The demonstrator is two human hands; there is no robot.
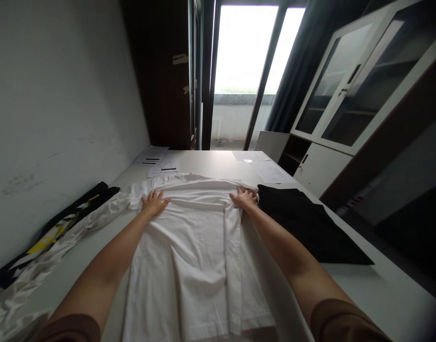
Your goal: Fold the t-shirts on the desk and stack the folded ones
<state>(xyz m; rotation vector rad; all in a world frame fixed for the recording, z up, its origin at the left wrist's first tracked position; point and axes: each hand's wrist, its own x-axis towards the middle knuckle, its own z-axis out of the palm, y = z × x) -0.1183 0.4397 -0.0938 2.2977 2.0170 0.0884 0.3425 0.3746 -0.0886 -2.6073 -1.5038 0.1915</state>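
Observation:
A white garment (200, 237), which looks like a shirt, is spread along the table (211, 164) in front of me, with creases and folds across it. My left hand (154, 203) rests on its far left part, fingers spread on the cloth. On the far right part lies my right hand (244, 197), its fingers also apart against the fabric. Just right of that hand a folded black cloth (307, 223) lies flat. Along the left side runs a crumpled off-white cloth (86, 225), beside a black garment with yellow and white print (54, 232).
Paper sheets lie at the far left (164, 166) and far right (273, 172) of the table. A wall (61, 95) borders its left side. Beyond stand a dark cabinet (157, 85) and a glass door (246, 57). A white cabinet (328, 161) is at the right, one lower door open.

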